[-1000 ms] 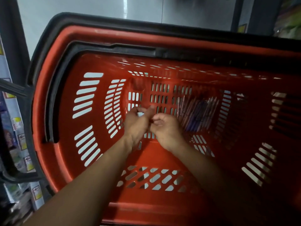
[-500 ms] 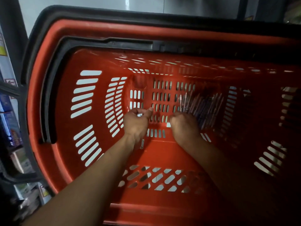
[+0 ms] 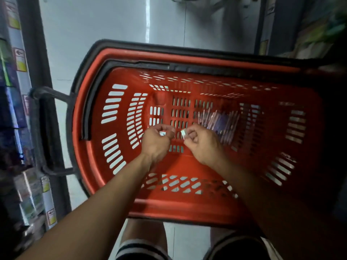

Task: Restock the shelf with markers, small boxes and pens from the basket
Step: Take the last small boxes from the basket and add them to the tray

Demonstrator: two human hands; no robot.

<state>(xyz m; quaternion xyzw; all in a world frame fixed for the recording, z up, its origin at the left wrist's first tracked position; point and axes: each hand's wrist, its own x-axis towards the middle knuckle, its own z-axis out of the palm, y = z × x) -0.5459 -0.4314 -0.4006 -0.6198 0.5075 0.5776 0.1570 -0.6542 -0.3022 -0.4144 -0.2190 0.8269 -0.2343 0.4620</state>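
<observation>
Head view looks down into a red basket with slotted walls and a black rim, standing on a pale floor. Both my arms reach in from the bottom edge.

My left hand is curled, fingers bent in, pinching a small white box between thumb and fingertips; only a sliver of it shows. My right hand is curled too, pinching another small white box at its left side, thumb and forefinger round it. The two hands sit near each other over the middle of the basket, not touching, the two boxes apart with a gap between them. Both are held up above the basket bottom; how far I cannot tell.

Pens lie in a loose bunch on the basket bottom, just beyond my right hand, towards the far wall, roughly parallel, clear barrels with dark bits. Blurred, so I cannot count them. My right hand covers their near ends.

A black handle sticks out from the basket's left side. A shelf runs along the left edge, with packs and yellow-and-white price tags, all blurred. Another shelf shows at top right, contents unclear. My knees and dark shorts with a striped hem show under the basket's near rim.
</observation>
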